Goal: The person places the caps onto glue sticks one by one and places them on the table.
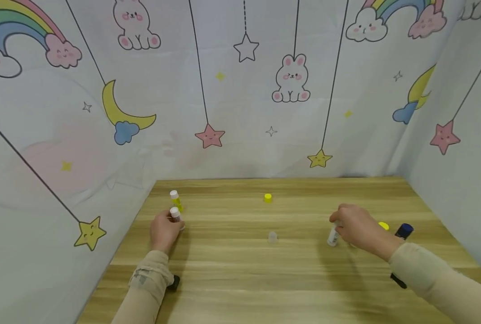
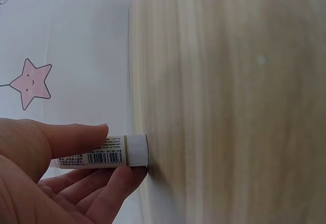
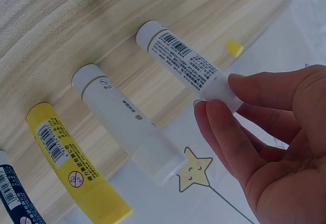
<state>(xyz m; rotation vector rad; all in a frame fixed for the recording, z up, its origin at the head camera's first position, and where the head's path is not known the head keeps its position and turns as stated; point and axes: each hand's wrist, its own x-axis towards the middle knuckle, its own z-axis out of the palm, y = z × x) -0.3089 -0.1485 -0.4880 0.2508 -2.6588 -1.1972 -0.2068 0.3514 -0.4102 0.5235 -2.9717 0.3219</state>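
Observation:
On the left of the table, my left hand (image 1: 165, 232) grips a white glue stick (image 2: 104, 151) with a barcode label; it stands with its white base on the tabletop. Just behind it is a yellow glue stick (image 1: 177, 202) with a white top. To the right, my right hand (image 3: 275, 127) pinches the translucent upper end of another white glue stick (image 3: 184, 61) between thumb and fingers. Beside that one stand a second white glue stick (image 3: 122, 119), a yellow glue stick (image 3: 76, 160) and a navy glue stick (image 3: 16, 196) in a row.
A yellow cap (image 1: 267, 198) lies at the back middle of the wooden table (image 1: 240, 279), and a translucent cap (image 1: 272, 236) nearer. Dark objects show by the left sleeve (image 1: 174, 283) and right sleeve (image 1: 398, 281). Printed white cloth (image 1: 248, 99) encloses the back and sides.

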